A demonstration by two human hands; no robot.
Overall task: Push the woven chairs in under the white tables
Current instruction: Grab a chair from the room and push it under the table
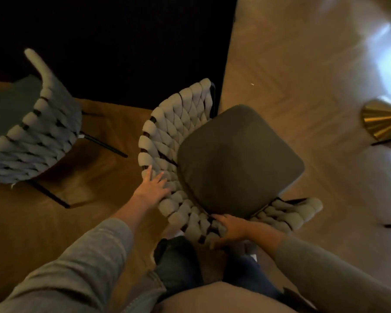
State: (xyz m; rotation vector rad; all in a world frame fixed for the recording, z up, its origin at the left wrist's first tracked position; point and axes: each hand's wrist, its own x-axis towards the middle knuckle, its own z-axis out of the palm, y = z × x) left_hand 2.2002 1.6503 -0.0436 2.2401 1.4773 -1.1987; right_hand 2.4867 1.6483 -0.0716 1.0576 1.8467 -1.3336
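1. The grey woven chair (167, 132), with its curved braided backrest and dark grey square seat cushion (237, 161), is standing on the floor directly in front of the person. Its backrest is facing the person. Its seat is pointing away, toward the upper right.

2. The left hand (152, 187) is lying on the outer left rim of the backrest. The fingers (148, 172) are lying straight and spread against the braided cords. The grip is wide: the hand is pressing, not clasping.

3. The right hand (231, 230) is holding the near, lower part of the same backrest. The fingers are curling over the braided rim and the thumb is sitting beneath it, so the grip is narrow and is clamping the weave.

4. Both forearms are wearing grey knitted sleeves (88, 256). The person's dark trousers (178, 263) are showing just below the backrest.

5. A second grey woven chair (38, 141) is standing to the left, apart from the first, and is resting on thin black metal legs (104, 145).

6. A gold fluted conical base (384, 120) is sitting at the right edge on the pale herringbone wood floor (291, 64), well apart from the held chair. What it is carrying is falling outside the view.

7. The upper left area is lying in deep shadow, and its contents cannot be determined.
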